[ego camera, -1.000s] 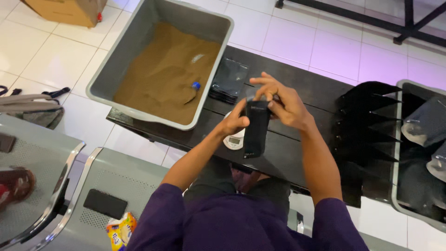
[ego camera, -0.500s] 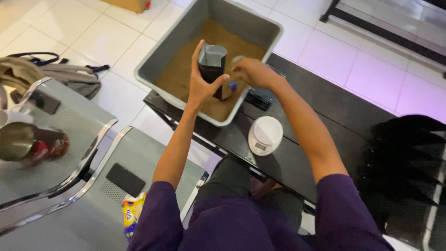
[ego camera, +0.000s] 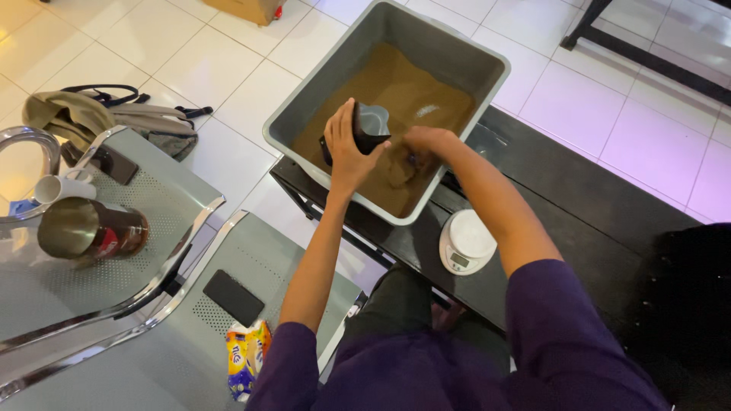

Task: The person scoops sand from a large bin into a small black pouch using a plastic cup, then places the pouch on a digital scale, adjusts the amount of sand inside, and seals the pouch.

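Now the right hand (ego camera: 415, 144) has dipped into the brown powder (ego camera: 396, 91) in the grey tub (ego camera: 304, 114); left hand (ego camera: 346, 144) grips the black pouch (ego camera: 369, 125) open above it. Right grip unclear. Keep that mouth wide, scoop steadily.

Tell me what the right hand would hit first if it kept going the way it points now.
The right hand points left and down into the grey tub. First it would likely meet the brown powder, or the dark pouch in the left hand; depth is unclear.
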